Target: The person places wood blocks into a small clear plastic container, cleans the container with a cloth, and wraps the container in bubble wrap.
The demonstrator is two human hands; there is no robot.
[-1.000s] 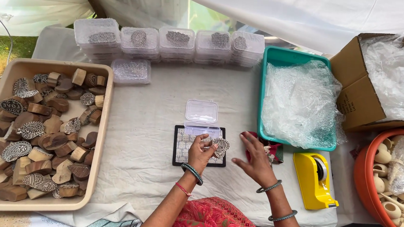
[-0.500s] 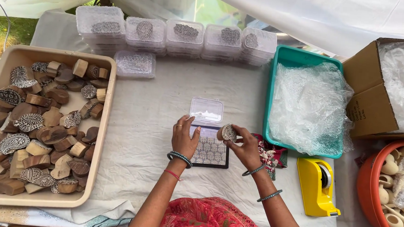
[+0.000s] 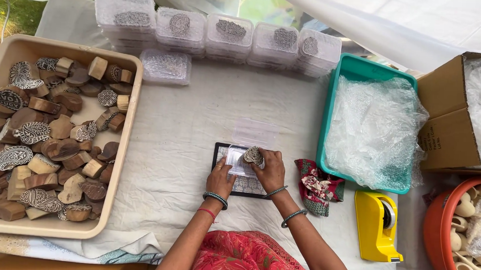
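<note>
Head view. Centre of the frame, just below the middle: a small clear plastic box [image 3: 238,159] is steadied on a dark-framed patterned mat [image 3: 228,180] by the left hand [image 3: 220,179], whose fingers are curled loosely against the box's near edge; whether it is truly gripped or only pressed cannot be told. The right hand [image 3: 269,170] is closed around a carved wooden printing block [image 3: 253,155], pinched between thumb and fingers, and the block is held at the right end of the box, touching or just above its rim.

Step judged in hand: the block is being seated into the box. The next move seems to call for the block being lowered flat, with the box kept from sliding on the mat.

The block's carved face is turned up and slightly toward the camera. Its long axis appears to run from lower left to upper right; which end is the narrower cannot be told, part being hidden by fingers.

A clear lid [image 3: 255,132] lies just above the mat. At left, a beige tray [image 3: 129,106] of similar blocks is seen; along the top, a row of filled clear boxes [image 3: 224,34]. At right, a teal bin [image 3: 331,101] of bubble wrap, a red floral cloth [image 3: 315,185] and a yellow tape dispenser [image 3: 374,226].
</note>
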